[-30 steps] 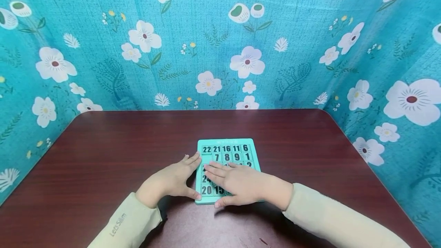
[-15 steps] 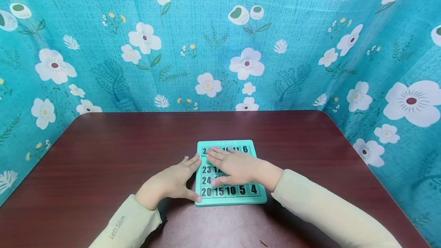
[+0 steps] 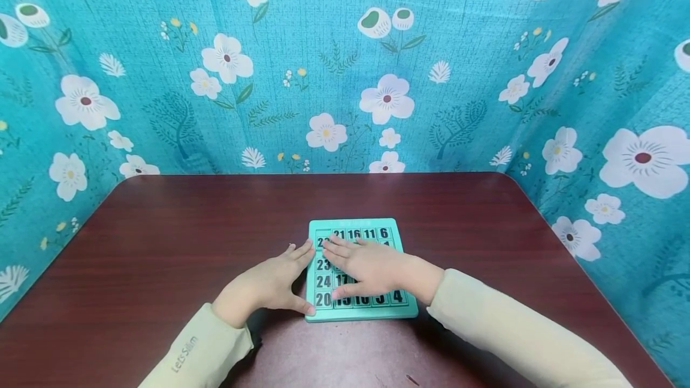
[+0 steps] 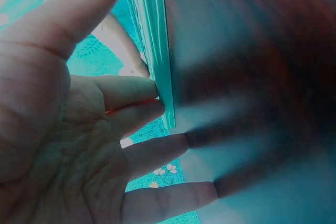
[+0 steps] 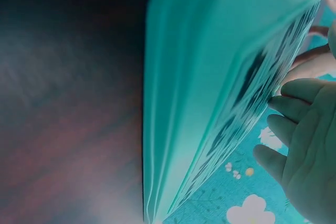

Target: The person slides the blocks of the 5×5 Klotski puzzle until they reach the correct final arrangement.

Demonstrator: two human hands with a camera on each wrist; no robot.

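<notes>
A turquoise sliding number puzzle (image 3: 372,315) with black-numbered tiles lies flat on the table. My left hand (image 3: 272,283) rests along its left edge, thumb at the near corner and fingertips farther up; in the left wrist view the fingers (image 4: 157,153) reach out fairly straight beside the puzzle's side wall (image 4: 155,35). Over the tiles lies my right hand (image 3: 377,265), fingers extended, fingertips at the 22 tile (image 3: 321,243) in the left column. A tile-free gap shows above that tile, in the top left corner. The right hand hides much of the middle rows.
The dark red-brown wooden table (image 3: 215,208) has rounded far corners. A blue flowered curtain (image 3: 323,47) hangs behind it and along both sides. A small dark mark (image 3: 412,379) shows near the table's front.
The right hand has gone from the middle rows up to the top row, then slightly back down. The 22 tile has slid toward me, opening the top left corner. The left hand stays put.
</notes>
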